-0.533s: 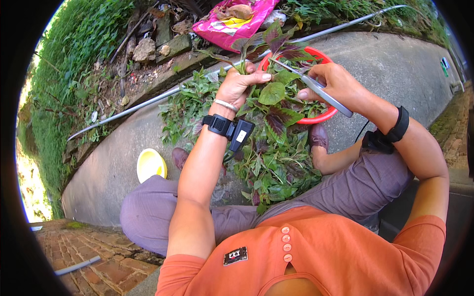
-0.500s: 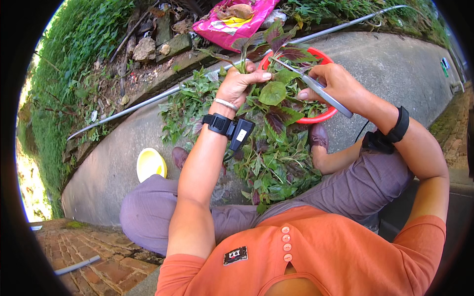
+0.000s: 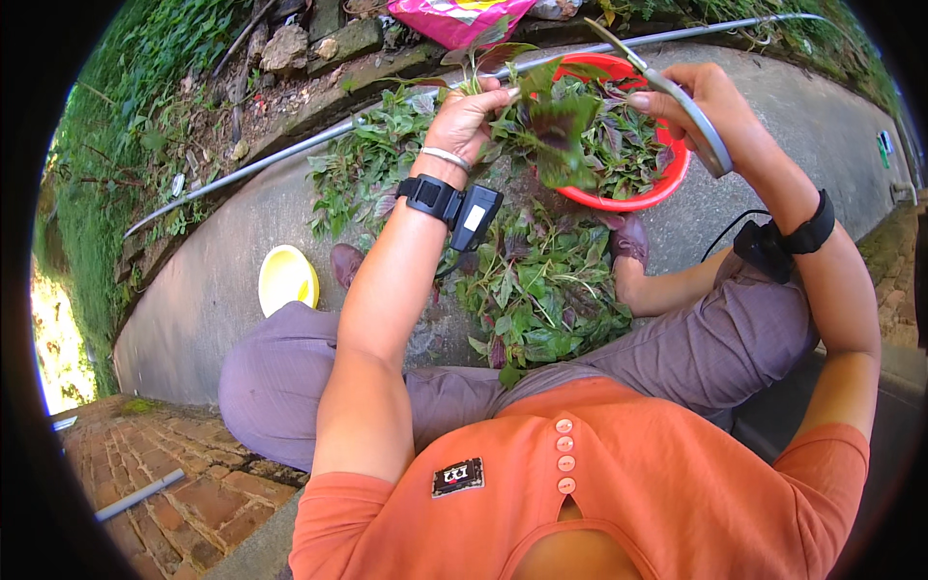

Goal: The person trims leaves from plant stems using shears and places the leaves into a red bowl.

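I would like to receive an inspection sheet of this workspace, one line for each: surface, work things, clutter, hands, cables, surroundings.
Surface: grey concrete ground, with one leafy pile between the feet and another to the left of the left hand.
Work things: leafy stems, partly blurred; scissors; red basin holding leaves.
Clutter: yellow bowl beside the left knee; pink bag at the top edge.
Hands: left hand grips the stems; right hand holds the scissors, blades pointing away from the body.
Cables: thin black cable near the right forearm.
Surroundings: grey pipe, stones, greenery, brickwork.
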Tool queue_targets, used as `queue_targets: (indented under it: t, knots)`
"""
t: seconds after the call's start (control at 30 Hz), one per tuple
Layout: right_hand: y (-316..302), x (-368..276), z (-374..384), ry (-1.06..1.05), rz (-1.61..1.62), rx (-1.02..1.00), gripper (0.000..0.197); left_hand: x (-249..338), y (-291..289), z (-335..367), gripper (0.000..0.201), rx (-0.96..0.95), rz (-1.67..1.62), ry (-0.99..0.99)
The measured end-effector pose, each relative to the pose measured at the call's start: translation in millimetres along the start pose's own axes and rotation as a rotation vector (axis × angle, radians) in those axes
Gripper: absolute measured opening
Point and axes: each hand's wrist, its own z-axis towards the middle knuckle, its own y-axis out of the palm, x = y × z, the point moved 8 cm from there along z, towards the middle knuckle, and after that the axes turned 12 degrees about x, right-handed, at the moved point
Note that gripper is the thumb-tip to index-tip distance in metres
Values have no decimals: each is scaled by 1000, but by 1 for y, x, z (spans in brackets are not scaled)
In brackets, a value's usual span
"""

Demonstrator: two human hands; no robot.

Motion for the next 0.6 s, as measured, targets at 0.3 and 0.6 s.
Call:
queue_targets:
  t: [0.3,0.6]
  knots:
    - [-8,-29,-4,-429,-195,-25,41,-7,-41,16,16,245,-149,-33]
    - [26,-56,-39,-722,-534,-60,43,-6,-53,10,6,359,-178,-77]
